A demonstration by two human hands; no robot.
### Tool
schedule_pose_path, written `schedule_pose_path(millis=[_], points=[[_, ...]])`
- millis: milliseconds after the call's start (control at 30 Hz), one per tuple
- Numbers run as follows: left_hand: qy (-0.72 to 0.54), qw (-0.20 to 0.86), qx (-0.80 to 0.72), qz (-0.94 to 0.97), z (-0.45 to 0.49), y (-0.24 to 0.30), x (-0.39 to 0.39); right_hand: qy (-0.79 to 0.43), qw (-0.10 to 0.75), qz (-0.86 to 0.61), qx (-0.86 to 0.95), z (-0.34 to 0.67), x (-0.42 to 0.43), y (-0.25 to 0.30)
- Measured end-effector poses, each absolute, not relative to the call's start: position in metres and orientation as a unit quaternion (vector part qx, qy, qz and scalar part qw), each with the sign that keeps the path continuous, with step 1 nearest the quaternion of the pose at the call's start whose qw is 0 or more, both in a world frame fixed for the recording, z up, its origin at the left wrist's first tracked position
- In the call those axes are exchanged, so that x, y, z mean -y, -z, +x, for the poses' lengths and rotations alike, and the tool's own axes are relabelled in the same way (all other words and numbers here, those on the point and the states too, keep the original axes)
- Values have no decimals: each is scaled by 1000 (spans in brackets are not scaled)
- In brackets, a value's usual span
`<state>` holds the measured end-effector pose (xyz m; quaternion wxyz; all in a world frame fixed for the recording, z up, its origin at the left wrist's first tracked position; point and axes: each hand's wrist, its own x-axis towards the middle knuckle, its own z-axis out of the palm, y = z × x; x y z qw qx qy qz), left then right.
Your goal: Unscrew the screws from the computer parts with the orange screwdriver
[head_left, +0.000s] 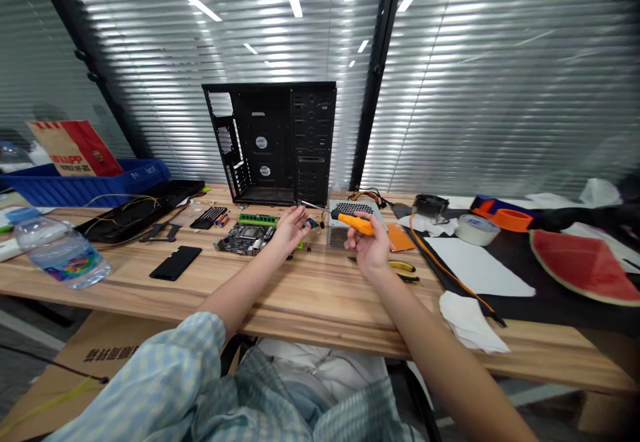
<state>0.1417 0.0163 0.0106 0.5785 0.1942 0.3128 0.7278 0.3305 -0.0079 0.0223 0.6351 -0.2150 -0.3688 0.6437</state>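
My right hand (pixel 369 245) is wrapped round the orange and black handle of a screwdriver (pixel 355 222), whose thin shaft points left. At the shaft's tip is my left hand (pixel 291 230), fingers drawn together; anything pinched there is too small to make out. Left of that hand lies a motherboard (pixel 245 237) with a green memory stick (pixel 259 219) along its far edge. A grey metal power supply (pixel 337 237) with a perforated face sits behind my right hand. Behind them stands an open black computer case (pixel 273 142).
Yellow-handled pliers (pixel 403 267) lie by my right wrist. Leftward are a black phone-like slab (pixel 176 263), a water bottle (pixel 63 249) and a blue bin (pixel 95 187). On the right are white tape (pixel 477 229), paper (pixel 480 265), a cooling fan (pixel 431 207) and a watermelon slice (pixel 585 265).
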Motion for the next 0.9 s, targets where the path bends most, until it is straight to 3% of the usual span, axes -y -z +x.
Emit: schedule_pose_path(millis=[900], points=[[-731, 580, -309, 186, 141, -13, -14, -644, 637, -217, 364, 332, 8, -23]])
